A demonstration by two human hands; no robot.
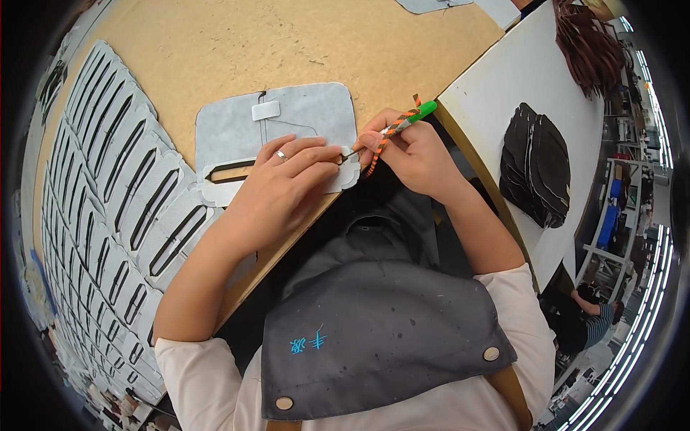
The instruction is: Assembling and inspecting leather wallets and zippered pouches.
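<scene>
Along the left of the tan worktable (215, 43) lie long overlapping rows of pale grey slotted panels (108, 179), each with a dark slit framed by a scalloped white border; they look like pieces already worked, and they far outnumber anything else on the table. Just right of them a single grey panel (287, 129) lies flat near the table's front edge, a small white patch (265, 110) near its top and a scalloped white frame (230, 179) around its slot. The left hand (284, 179), a ring on one finger, presses flat on this frame with fingers spread and pins it down. The right hand (410, 154) is closed around a green-ended tool wrapped in orange cord (399, 126), its tip touching the frame's right end beside the left fingertips. This piece seems mid-way, by my reading. Further right, a white board (532, 72) carries a stack of dark pieces (535, 165).
</scene>
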